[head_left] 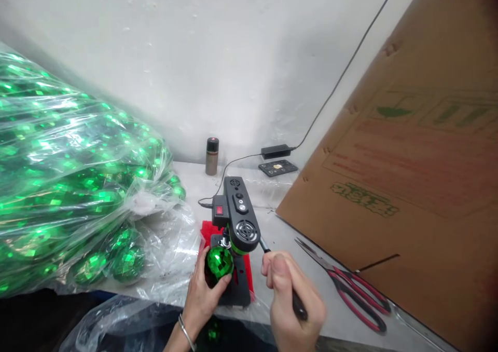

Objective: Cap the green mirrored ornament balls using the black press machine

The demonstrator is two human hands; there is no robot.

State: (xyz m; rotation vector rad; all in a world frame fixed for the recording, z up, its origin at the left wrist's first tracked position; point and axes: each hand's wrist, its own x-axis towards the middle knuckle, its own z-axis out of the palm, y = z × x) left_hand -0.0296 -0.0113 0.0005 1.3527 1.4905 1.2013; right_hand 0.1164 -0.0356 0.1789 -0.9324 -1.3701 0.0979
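My left hand (202, 296) is wrapped round a green mirrored ball (219, 262) and holds it under the head of a small black bench machine (240, 221) with a red switch. The machine stands on a black base over a red pad (207, 232). My right hand (292, 300) is closed round the black lever handle (299, 306) that sticks out from the machine's right side. A bracelet sits on my left wrist.
A big clear plastic bag of green mirrored balls (66, 186) fills the left. Red-handled scissors (352, 289) lie to the right, beside a leaning cardboard sheet (420, 175). At the back stand a small canister (212, 156), a power adapter (275, 151) and a flat black device (277, 168).
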